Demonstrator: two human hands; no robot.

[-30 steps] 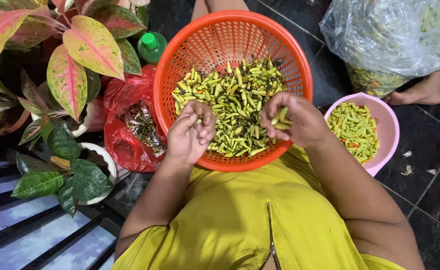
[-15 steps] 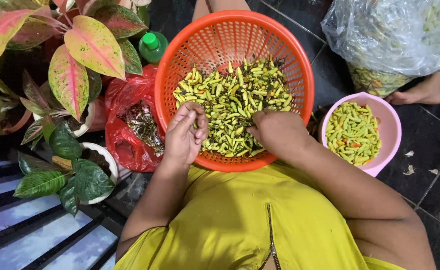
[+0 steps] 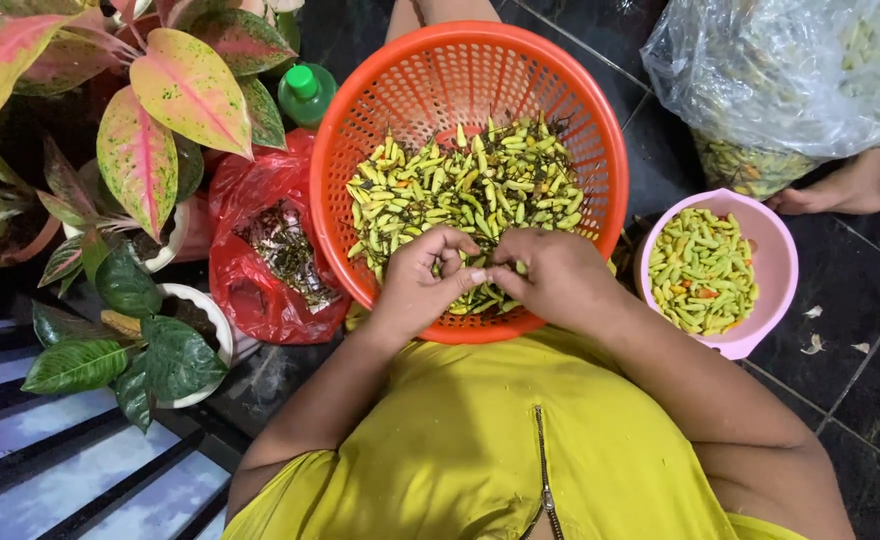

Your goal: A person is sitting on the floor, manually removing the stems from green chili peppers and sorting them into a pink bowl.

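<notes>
Both hands meet over the near rim of the orange basket [image 3: 360, 130], working one small green chilli.

My left hand [image 3: 422, 282] and right hand [image 3: 557, 275] touch fingertip to fingertip, pinching a chilli [image 3: 477, 277] above the chilli heap [image 3: 465, 200]. I judge a short twist at the stem end is best, keeping the pod over the basket. Half a second back the hands were apart, left at the basket's left edge; the pink bowl [image 3: 775, 250] and red bag [image 3: 245, 290] sit unchanged.

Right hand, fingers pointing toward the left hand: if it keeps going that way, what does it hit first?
Most likely the left hand: the right hand has its fingertips almost against the left fingers over the chilli pile in the orange basket. Whether they already touch is unclear.
</notes>
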